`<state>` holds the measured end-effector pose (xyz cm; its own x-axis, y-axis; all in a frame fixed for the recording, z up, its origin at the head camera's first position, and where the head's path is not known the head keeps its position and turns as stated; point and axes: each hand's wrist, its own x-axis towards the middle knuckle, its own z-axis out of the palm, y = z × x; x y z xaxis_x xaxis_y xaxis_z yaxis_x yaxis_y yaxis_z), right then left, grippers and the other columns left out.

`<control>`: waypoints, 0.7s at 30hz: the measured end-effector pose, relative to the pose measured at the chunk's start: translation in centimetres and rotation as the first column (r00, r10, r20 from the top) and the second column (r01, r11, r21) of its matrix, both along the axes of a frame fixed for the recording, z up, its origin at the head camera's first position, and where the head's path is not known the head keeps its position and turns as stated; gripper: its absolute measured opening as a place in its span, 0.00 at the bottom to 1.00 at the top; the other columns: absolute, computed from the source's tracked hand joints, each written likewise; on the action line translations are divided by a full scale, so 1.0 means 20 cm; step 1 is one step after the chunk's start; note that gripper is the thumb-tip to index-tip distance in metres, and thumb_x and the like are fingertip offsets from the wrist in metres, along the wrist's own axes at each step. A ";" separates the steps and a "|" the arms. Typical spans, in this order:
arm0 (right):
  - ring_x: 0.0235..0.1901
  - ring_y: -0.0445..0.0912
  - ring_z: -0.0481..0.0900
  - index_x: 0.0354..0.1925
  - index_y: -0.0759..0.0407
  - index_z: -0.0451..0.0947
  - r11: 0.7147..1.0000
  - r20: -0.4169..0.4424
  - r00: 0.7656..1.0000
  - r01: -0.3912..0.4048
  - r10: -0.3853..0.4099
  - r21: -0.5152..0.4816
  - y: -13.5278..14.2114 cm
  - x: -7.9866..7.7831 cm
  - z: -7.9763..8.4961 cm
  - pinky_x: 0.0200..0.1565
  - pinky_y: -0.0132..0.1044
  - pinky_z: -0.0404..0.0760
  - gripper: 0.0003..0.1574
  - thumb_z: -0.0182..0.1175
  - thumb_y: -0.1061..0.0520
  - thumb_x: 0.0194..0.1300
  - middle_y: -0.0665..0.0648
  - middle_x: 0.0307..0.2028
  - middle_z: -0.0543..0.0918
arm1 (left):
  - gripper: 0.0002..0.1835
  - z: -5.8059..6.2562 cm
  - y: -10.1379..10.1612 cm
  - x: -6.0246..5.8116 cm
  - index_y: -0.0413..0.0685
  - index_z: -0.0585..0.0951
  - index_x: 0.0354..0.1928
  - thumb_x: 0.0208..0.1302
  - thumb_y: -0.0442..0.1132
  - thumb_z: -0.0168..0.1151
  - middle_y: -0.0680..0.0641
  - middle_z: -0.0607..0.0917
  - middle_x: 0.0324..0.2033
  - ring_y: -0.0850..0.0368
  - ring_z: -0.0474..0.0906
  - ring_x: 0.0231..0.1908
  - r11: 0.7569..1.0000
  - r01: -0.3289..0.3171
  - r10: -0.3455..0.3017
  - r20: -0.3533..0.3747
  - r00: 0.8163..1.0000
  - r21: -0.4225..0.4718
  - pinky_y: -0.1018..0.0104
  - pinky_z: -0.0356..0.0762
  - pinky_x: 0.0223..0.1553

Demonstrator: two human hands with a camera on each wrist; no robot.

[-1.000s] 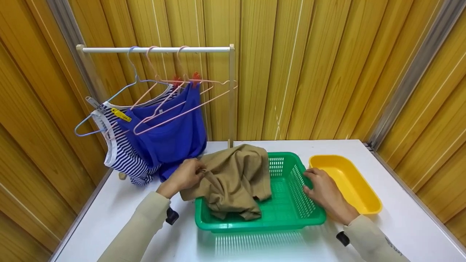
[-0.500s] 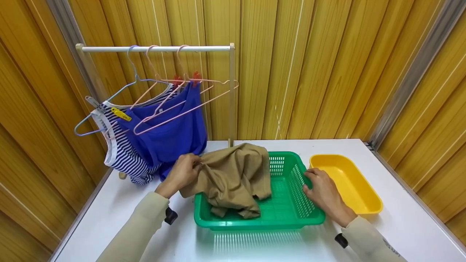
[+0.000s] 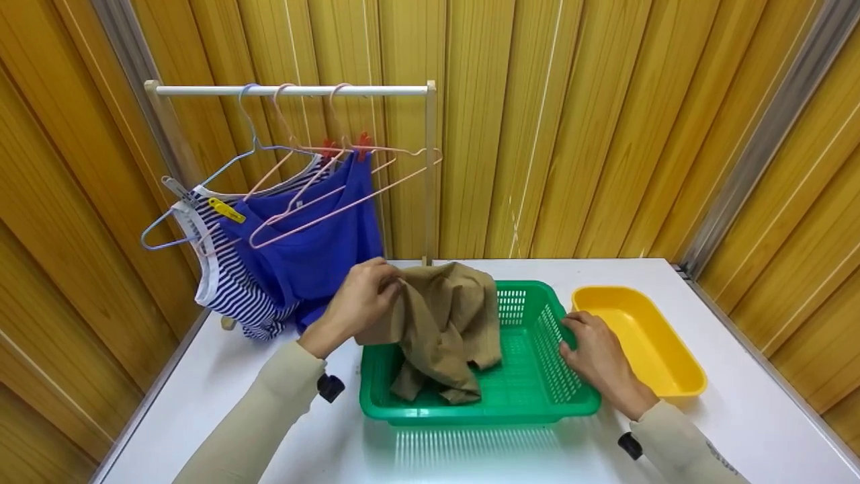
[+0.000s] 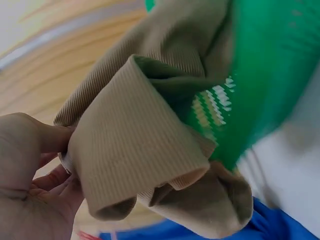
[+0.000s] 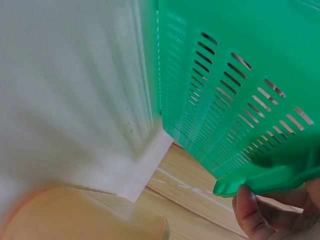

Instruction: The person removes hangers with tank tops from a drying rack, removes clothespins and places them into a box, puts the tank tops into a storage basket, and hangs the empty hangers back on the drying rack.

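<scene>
My left hand [image 3: 363, 296] pinches the upper left part of a brown garment [image 3: 447, 316] between thumb and fingers. In the left wrist view the left hand [image 4: 37, 170] grips the cloth [image 4: 135, 140], whose fine ribs and folded hem show; its exact kind is hidden by the folds. The rest of the garment sags into a green plastic basket [image 3: 480, 413] with slotted walls. On the basket's right side, my right hand [image 3: 598, 356] holds the rim, with fingers and thumb around it, as the right wrist view shows at the edge [image 5: 270, 182].
A yellow tray [image 3: 689, 383] stands right of the basket on the white table [image 3: 746, 403]. Behind on the left, a rack [image 3: 390, 90] carries hangers with a striped top [image 3: 238, 296] and a blue top [image 3: 316, 255], held by clothespins [image 3: 227, 210]. Panelled walls surround the table.
My left hand has lifted the garment's left part up and to the right, uncovering the basket's left rim. The right hand stays on the basket rim.
</scene>
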<state>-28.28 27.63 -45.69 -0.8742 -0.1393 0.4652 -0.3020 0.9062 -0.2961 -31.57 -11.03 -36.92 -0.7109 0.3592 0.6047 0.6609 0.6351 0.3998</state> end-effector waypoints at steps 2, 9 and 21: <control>0.49 0.63 0.79 0.48 0.76 0.79 1.000 0.006 1.000 0.003 -0.003 0.000 0.00 0.00 0.00 0.54 0.58 0.77 0.24 0.68 0.63 0.55 0.70 0.50 0.80 | 0.06 0.03 0.05 0.03 0.43 0.87 0.38 0.63 0.30 0.62 0.45 0.85 0.35 0.54 0.83 0.37 0.999 0.041 -0.041 -0.004 0.999 0.001 0.61 0.83 0.40; 0.49 0.63 0.78 0.49 0.76 0.79 1.000 0.027 1.000 0.010 -0.010 -0.003 0.00 -0.01 0.00 0.55 0.59 0.77 0.24 0.68 0.63 0.56 0.70 0.50 0.80 | 0.07 0.05 0.21 0.12 0.46 0.85 0.41 0.66 0.31 0.59 0.48 0.85 0.37 0.56 0.81 0.38 0.950 0.233 -0.217 0.094 0.971 -0.206 0.63 0.81 0.41; 0.48 0.62 0.78 0.48 0.77 0.79 1.000 0.009 1.000 -0.009 0.009 0.030 0.01 -0.01 0.01 0.54 0.58 0.77 0.24 0.68 0.64 0.54 0.70 0.49 0.80 | 0.12 0.04 0.22 0.17 0.48 0.82 0.52 0.68 0.39 0.61 0.48 0.86 0.47 0.54 0.82 0.47 0.847 0.310 -0.127 0.401 0.907 -0.432 0.60 0.81 0.49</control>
